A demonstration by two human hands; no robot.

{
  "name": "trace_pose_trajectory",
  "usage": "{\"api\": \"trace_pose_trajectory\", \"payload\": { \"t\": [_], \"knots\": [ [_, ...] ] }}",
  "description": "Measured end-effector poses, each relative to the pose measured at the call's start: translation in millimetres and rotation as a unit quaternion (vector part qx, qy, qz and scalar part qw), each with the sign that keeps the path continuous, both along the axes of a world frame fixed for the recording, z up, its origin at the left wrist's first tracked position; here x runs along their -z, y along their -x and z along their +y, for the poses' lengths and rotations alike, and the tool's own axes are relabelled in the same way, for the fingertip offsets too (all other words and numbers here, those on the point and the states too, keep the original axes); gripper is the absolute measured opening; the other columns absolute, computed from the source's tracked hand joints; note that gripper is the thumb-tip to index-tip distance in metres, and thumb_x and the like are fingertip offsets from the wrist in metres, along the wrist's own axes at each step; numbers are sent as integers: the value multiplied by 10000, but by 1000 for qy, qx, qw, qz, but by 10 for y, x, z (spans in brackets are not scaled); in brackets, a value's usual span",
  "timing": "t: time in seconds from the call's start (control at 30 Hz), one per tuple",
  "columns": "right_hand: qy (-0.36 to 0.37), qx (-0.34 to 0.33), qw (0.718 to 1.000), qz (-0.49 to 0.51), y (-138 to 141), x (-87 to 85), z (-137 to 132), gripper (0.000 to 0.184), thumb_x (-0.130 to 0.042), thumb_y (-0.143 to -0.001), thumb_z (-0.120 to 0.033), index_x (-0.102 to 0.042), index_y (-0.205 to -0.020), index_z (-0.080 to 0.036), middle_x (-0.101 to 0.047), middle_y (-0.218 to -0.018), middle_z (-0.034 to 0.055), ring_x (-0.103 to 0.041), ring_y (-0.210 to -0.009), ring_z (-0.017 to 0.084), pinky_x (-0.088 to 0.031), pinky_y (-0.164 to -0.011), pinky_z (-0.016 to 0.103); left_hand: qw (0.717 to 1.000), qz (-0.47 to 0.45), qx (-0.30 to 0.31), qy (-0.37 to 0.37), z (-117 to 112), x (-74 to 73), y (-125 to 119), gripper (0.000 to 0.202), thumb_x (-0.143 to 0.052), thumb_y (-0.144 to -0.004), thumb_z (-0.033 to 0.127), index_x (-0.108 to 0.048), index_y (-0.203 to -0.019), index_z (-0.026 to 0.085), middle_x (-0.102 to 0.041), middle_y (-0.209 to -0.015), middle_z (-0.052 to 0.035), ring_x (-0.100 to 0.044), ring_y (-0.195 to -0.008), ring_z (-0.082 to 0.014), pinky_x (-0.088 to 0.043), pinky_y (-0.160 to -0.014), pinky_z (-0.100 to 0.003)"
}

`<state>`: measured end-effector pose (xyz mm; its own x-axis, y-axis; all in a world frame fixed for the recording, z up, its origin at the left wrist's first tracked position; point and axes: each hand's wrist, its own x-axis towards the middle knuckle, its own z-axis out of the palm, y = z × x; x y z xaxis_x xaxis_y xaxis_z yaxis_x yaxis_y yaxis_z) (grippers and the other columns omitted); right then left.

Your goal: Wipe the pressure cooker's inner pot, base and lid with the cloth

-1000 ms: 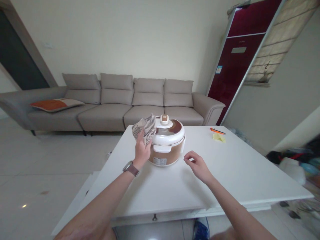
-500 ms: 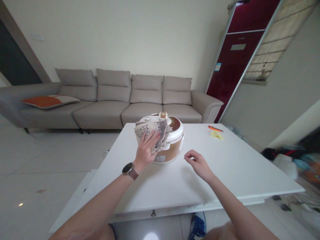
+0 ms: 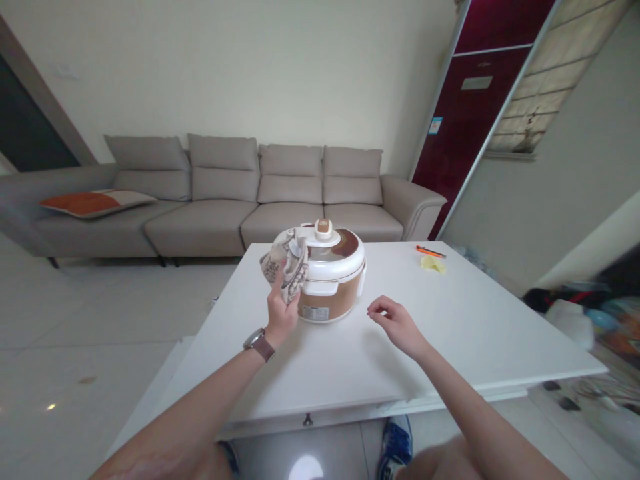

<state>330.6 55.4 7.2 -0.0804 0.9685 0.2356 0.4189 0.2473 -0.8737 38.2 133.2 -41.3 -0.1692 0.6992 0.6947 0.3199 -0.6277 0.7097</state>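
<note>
A white and brown electric pressure cooker (image 3: 333, 293) stands upright on the white table (image 3: 320, 380), its lid on. My left hand (image 3: 283, 310), a watch on its wrist, is closed on a patterned cloth (image 3: 287, 263). The cloth is bunched against the left side of the cooker and covers part of the lid and body there. To the right of the cooker, my right hand (image 3: 395, 323) hovers over the table, apart from it. Its fingers are curled with thumb near fingertips, and nothing shows between them.
An orange and black pen-like tool (image 3: 431, 251) and a crumpled yellow piece (image 3: 433, 265) lie near the table's far right corner. Behind the table runs a long grey sofa (image 3: 280, 217) with an orange cushion (image 3: 95, 202). A dark red fridge (image 3: 475, 100) stands at the right.
My left hand has slid the cloth left, from the front of the lid to the cooker's left side. More of the lid and front handle shows. My right hand has barely moved.
</note>
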Motion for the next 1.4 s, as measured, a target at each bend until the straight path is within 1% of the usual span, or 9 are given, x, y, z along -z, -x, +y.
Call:
{"api": "trace_pose_trajectory", "payload": {
  "t": [0.1, 0.3, 0.5, 0.7, 0.83, 0.93, 1.03, 1.23, 1.4],
  "knots": [
    [-2, -4, 1000, -1, 28, 10, 3, 156, -621, -812, -359, -694, -768, -228, -676, -876, 37, -617, -825, 196, -479, -718, 330, 988, 120, 10, -94, -109, -115, -43, 630, -587, -982, 330, -477, -1588, 196, -523, -1595, -160, -463, -1505, -315, -270, -1297, -526],
    [1, -14, 1000, 0, 59, 44, 32, 149, -626, -809, -350, -696, -769, -225, -681, -868, 34, -630, -831, 196, -479, -737, 333, 901, 377, 101, -192, -320, -419, -211, 636, -562, -900, 248, -540, -1530, 159, -619, -1501, -148, -494, -1480, -334, -168, -1313, -594],
    [6, -13, 1000, -9, 44, 25, 33, 163, -627, -811, -363, -700, -781, -221, -685, -874, 41, -628, -833, 198, -477, -742, 335, 901, 384, 87, -183, -351, -534, -291, 623, -562, -846, 175, -593, -1467, 143, -659, -1455, -136, -573, -1416, -305, -241, -1306, -548],
    [16, -12, 999, -28, 2, 20, -7, 167, -618, -811, -366, -701, -788, -223, -691, -875, 41, -628, -834, 200, -473, -742, 337, 900, 366, 101, -212, -286, -513, -66, 628, -565, -900, 208, -533, -1525, 159, -675, -1434, -137, -602, -1387, -288, -324, -1277, -523],
    [13, -7, 999, -35, -40, 27, -25, 169, -623, -808, -373, -698, -766, -228, -694, -863, 41, -624, -822, 201, -473, -733, 338, 936, 289, 108, -168, -206, -383, 184, 567, -579, -922, 270, -589, -1482, 181, -687, -1419, -137, -629, -1354, -300, -382, -1241, -527],
    [12, -5, 999, -35, -56, 23, -30, 173, -622, -812, -377, -701, -767, -230, -700, -867, 41, -625, -822, 201, -477, -740, 340, 984, 155, 52, -65, -106, -250, 337, 482, -613, -921, 377, -698, -1341, 156, -753, -1295, -157, -682, -1271, -322, -488, -1151, -498],
    [10, -8, 999, -35, -51, 21, -33, 166, -616, -815, -366, -701, -775, -228, -702, -875, 41, -625, -826, 199, -476, -738, 336, 1000, -3, 1, 30, -20, -187, 381, 415, -622, -941, 467, -760, -1158, 142, -797, -1147, -152, -722, -1183, -312, -549, -1065, -441],
    [14, -20, 999, -31, -20, 36, -24, 155, -622, -821, -353, -697, -775, -225, -696, -874, 36, -621, -821, 195, -477, -739, 333, 962, -238, -67, 120, -12, -166, 110, 368, -654, -934, 487, -747, -1071, 158, -783, -1161, -141, -727, -1135, -279, -543, -1047, -415],
    [8, -22, 999, -35, 21, 28, -7, 150, -624, -836, -343, -701, -777, -228, -700, -869, 32, -623, -819, 195, -480, -753, 338, 903, -336, -116, 240, 17, 83, -101, 313, -633, -932, 448, -704, -980, 147, -778, -1076, -143, -722, -1085, -268, -532, -1042, -433]
  ]
}}
